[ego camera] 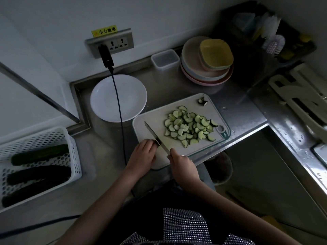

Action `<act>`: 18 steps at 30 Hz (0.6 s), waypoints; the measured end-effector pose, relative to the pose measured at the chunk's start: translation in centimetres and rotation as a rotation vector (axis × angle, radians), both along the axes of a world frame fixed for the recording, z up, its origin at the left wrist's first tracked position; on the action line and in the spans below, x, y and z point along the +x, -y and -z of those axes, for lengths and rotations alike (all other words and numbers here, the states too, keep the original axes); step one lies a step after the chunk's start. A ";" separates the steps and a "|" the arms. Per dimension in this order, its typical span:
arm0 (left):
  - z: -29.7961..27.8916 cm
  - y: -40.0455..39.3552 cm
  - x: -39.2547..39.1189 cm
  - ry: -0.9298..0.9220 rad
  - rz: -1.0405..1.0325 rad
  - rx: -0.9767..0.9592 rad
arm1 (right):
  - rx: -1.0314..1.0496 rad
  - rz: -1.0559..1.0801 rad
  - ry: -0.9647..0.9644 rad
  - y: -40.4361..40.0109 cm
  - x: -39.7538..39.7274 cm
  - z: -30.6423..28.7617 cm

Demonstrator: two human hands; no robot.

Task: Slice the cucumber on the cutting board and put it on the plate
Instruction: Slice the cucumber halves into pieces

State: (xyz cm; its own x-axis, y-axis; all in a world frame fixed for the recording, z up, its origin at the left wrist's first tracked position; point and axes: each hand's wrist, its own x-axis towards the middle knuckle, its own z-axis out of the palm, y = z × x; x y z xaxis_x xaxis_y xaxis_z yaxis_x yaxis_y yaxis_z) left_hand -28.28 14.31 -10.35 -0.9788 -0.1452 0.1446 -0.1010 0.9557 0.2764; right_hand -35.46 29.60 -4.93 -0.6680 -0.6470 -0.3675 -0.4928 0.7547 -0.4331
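**Mia:** Why is the left hand (pixel 144 152) curled up at the near left of the pale plastic cutting board (pixel 208 105)?

**Dad:** Its fingers pinch the last dark cucumber end (pixel 157 143), so it can't roll. The fingertips are tucked in, I think to keep them safe.

**Mia:** And the right hand (pixel 182 163)?

**Dad:** It is wrapped round the handle of the long silver knife (pixel 154 135). The blade points to about 11 o'clock and sits right next to the little end.

**Mia:** Why are the green half-moon cucumber slices (pixel 189 128) piled at 3 o'clock on the board?

**Dad:** Probably pushed over there, so the cutting spot stays free.

**Mia:** Where do they go?

**Dad:** On the round white plate (pixel 106 99). It waits at 10 o'clock, just beside the board, so the trip looks short. Nothing is on it yet.

**Mia:** And the white basket with holes (pixel 70 138)?

**Dad:** It holds more dark cucumbers (pixel 39 173), at 9 o'clock on the steel worktop (pixel 238 106).
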 end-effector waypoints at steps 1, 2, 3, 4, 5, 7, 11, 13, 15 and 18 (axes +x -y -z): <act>-0.1 0.1 -0.1 0.010 0.007 -0.009 | 0.001 -0.006 0.001 0.0 0.0 0.0; -0.3 0.2 -0.2 0.021 0.013 -0.021 | 0.003 -0.013 0.003 0.1 0.0 0.0; -0.4 0.3 -0.3 0.031 0.019 -0.031 | 0.008 -0.021 0.006 0.1 0.1 0.0; -0.5 0.4 -0.4 0.042 0.025 -0.034 | 0.013 -0.026 0.008 0.2 0.1 0.0; -0.6 0.4 -0.4 0.047 0.031 -0.032 | 0.018 -0.030 0.009 0.2 0.1 0.0; -0.7 0.4 -0.4 0.036 0.040 -0.008 | 0.025 -0.035 0.010 0.2 0.1 0.0; -0.8 0.4 -0.2 0.006 0.042 0.045 | 0.051 -0.041 0.026 0.3 0.2 0.1; -0.8 0.5 -0.2 -0.001 0.046 0.069 | 0.061 -0.042 0.029 0.4 0.2 0.2; -0.7 0.6 -0.3 -0.006 0.051 0.070 | 0.065 -0.041 0.029 0.3 0.2 0.2; -0.6 0.8 -0.4 -0.010 0.060 0.056 | 0.059 -0.042 0.031 0.3 0.2 0.2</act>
